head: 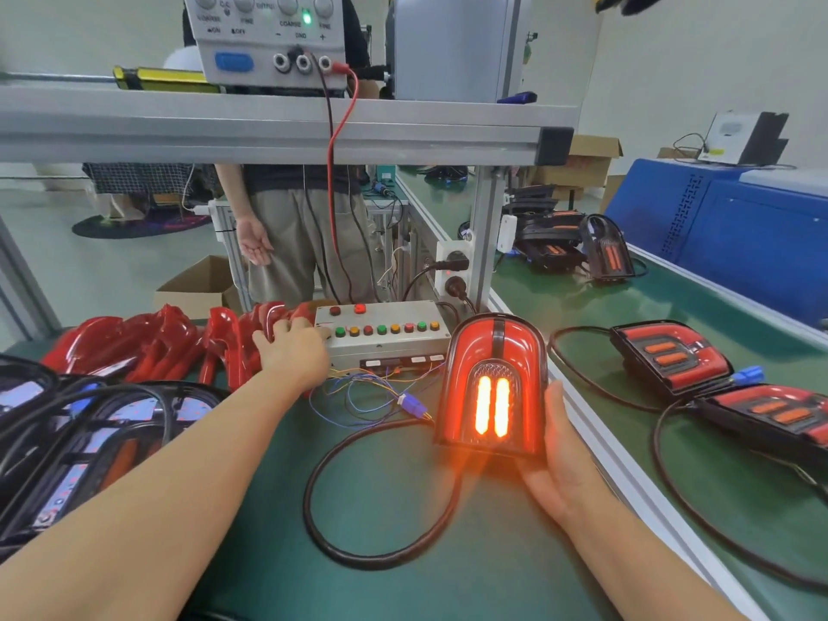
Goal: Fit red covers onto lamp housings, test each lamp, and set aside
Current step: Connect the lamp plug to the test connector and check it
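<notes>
The green worktop (pixel 394 522) carries everything under both arms. To the left of the left forearm lies a heap of black lamp housings (pixel 76 441) with their cables, and beyond them, just left of the left hand, a row of loose red covers (pixel 148 347) stands on edge. To the right of the right hand, past the aluminium rail, two finished lamps (pixel 717 387) lie flat and unlit on the next belt.

The left arm stretches far forward across the worktop. The left hand (pixel 293 349) lies palm down on the left end of the grey test box (pixel 385 338), with fingers spread and nearly straight; it holds nothing. The fingertips are at the row of coloured buttons, but I cannot tell which button they press.

The right arm is bent nearer to the body. The right hand (pixel 558 450) is turned palm up and supports the covered lamp (pixel 490 387) from below and from its right side, fingers curled around its lower edge. This lamp is tilted up toward the camera, between the two hands, and two orange bars glow in its middle. Its black cable (pixel 358 553) makes a loop on the worktop toward a blue plug (pixel 414 403) beside thin coloured wires.
</notes>
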### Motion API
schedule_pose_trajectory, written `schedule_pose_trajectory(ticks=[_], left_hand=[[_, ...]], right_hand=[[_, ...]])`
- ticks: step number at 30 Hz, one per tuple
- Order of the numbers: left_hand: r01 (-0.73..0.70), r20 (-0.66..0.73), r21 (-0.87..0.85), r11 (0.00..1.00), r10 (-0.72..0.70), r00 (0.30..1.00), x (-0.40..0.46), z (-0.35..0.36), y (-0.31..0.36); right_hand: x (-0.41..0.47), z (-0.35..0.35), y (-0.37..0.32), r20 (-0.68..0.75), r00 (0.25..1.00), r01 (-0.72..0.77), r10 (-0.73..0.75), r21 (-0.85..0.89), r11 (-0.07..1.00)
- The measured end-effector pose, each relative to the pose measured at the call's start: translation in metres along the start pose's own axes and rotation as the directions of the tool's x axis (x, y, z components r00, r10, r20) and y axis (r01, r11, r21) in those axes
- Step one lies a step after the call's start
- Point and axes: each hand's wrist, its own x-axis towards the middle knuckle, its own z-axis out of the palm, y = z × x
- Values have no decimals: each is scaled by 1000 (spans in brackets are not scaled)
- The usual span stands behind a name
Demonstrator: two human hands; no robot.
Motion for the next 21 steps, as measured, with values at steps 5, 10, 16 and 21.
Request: schedule_pose_trajectory(ticks=[5,10,16,21], left_hand=[[-94,-184,28,995,98,978,-16,4,36],[-262,-97,-125,957,251,963,-17,5,93],[-124,59,-159,979,135,989,-11,19,114],[-26,58,-135,991,34,998,-14,21,113]], right_hand=[[-1,2,-2,-13,1000,-9,9,0,1000],[-4,3,-3,-17,1000,-18,18,28,999],[-7,1,-2,-20,999,-30,31,42,999],[-7,1,-3,-34,999,-41,43,50,998]])
